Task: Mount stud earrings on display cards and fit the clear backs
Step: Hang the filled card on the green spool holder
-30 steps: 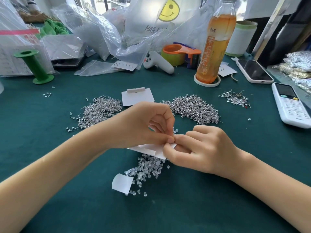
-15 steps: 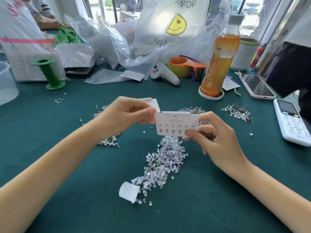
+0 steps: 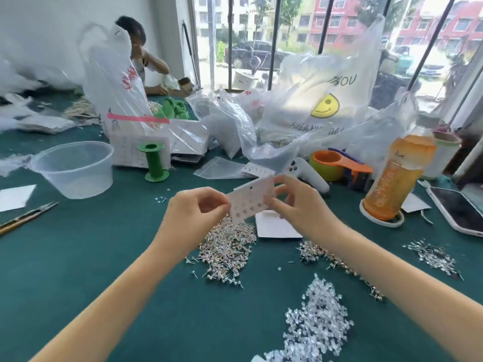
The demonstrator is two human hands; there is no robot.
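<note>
A white paper display card (image 3: 251, 202), rectangular with one round hanging hole near its top edge and rows of small studs across its lower half, is held tilted in the air above the green felt table (image 3: 78, 257), with both hands on it. The left hand (image 3: 194, 212) pinches the card's left edge between thumb and curled fingers; the right hand (image 3: 300, 205) pinches its right edge the same way. Half a second earlier the card was held level and lower, facing the camera; now it is raised, slanted up to the right, and the view has lifted to take in the far window and a second person (image 3: 141, 53) seated at the far left. Below the card, three glittering heaps of metal stud earrings lie on the felt: one (image 3: 227, 249) under the hands, one (image 3: 337, 265) partly hidden by the right forearm, and a smaller one (image 3: 433, 257) to the right. One heap of clear plastic backs (image 3: 316, 322) lies near and right, knobbly and translucent. One blank white card (image 3: 274, 226) lies flat behind the right hand. Farther off stand a clear plastic tub (image 3: 73, 168), a green spool (image 3: 155, 163), a bottle of orange drink (image 3: 397, 173), an orange tape dispenser (image 3: 342, 165) and crumpled clear bags (image 3: 313, 100); one phone (image 3: 457, 210) lies at the right edge.
</note>
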